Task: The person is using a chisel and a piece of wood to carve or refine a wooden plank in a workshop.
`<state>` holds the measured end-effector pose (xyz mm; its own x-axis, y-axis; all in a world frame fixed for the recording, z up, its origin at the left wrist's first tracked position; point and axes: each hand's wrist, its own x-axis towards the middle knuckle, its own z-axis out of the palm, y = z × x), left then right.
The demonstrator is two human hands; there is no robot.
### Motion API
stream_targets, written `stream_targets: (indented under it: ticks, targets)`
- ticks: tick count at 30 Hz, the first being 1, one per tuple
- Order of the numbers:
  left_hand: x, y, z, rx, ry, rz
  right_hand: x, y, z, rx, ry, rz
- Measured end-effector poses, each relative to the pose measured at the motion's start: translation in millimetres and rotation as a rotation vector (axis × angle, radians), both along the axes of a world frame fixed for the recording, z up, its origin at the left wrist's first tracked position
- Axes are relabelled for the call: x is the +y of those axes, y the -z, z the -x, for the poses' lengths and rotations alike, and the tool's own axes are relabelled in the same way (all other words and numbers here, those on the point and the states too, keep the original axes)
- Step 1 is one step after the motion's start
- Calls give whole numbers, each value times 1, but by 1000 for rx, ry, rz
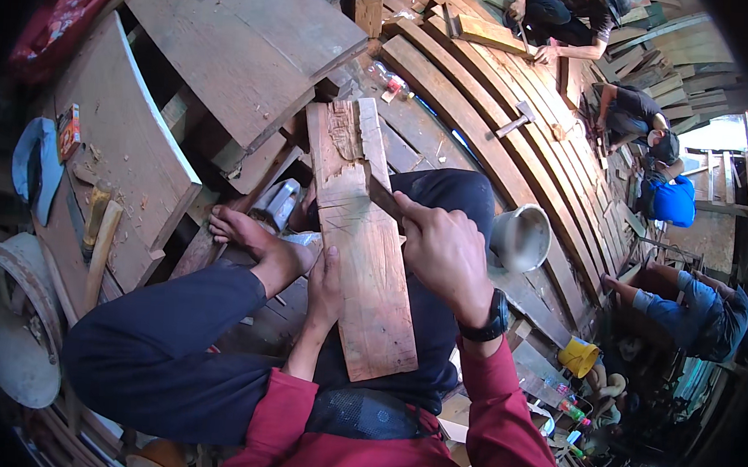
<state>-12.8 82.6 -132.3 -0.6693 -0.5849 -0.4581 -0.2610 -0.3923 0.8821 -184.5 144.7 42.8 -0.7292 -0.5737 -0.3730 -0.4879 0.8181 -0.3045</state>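
A wooden board (362, 284) lies across my lap, its far end chipped and gouged. My right hand (445, 255) is closed round a dark flat blade (383, 196), whose tip rests on the board beside the rough, split patch. My left hand (327, 290) grips the board's left edge, lower down, with part of the fingers hidden beneath it. My bare foot (249, 239) is beside a shiny metal object (280, 202) just left of the board.
Flat panels (223, 44), wooden handles (100, 251) and a pale round basin (11, 357) are at left. At right stand a white bucket (519, 238) and yellow bucket (578, 356); a hammer (513, 122) lies on long curved planks (474, 145). Several other people (642, 121) sit beyond.
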Motion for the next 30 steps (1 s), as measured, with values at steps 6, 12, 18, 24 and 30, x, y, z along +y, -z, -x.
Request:
stream_targets:
  ticks: [6,12,18,24,30]
  targets:
    - [0,2,-3,-32,-7,31,-2,4,-2,12,21,4]
    - [2,0,-2,-40,3,79,1,12,-9,30,71,44]
    - [0,-5,-1,-42,3,131,4,5,-15,13,142,64]
    - [-3,-16,-1,-45,21,31,5,2,-14,-5,154,78]
    - [-2,-6,-2,-25,-11,22,12,4,-19,0,158,93]
